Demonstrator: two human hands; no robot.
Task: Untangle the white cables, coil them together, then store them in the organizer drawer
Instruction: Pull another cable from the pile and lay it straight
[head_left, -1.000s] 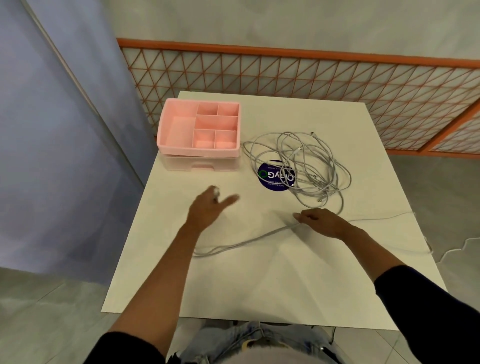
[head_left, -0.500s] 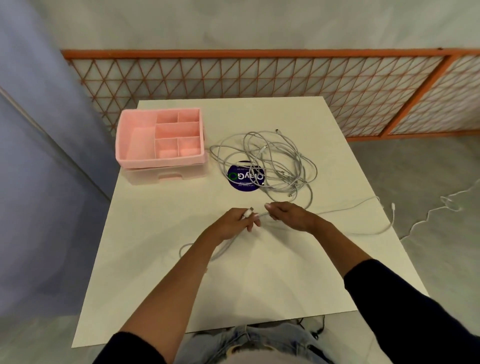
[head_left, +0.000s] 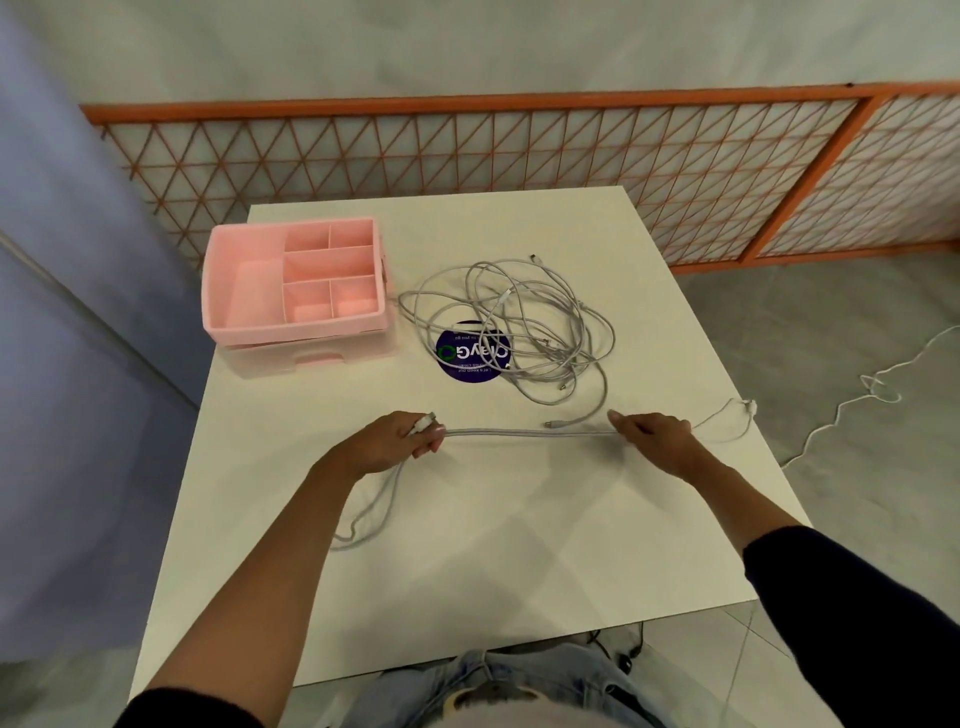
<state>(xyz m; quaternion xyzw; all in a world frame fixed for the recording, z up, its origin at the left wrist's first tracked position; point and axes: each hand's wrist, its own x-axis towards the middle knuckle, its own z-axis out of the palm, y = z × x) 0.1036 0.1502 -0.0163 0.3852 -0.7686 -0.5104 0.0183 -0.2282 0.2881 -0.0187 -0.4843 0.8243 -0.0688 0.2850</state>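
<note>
Here, left grip (head_left: 395, 441) and right grip (head_left: 654, 434) each hold one taut white cable (head_left: 524, 432); tangle (head_left: 524, 317) lies at twelve o'clock.

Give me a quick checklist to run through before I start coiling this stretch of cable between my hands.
1. Left hand has a grip on the cable end: ok, a connector shows at its fingers.
2. Right hand pinches the cable stretch: ok.
3. Stretch free of the tangle: cannot tell, strands run close by the right hand.
4. Loose end safely on the table: cannot tell, it lies right at the right edge.
5. Organizer drawer open: not ok, it looks closed.
</note>
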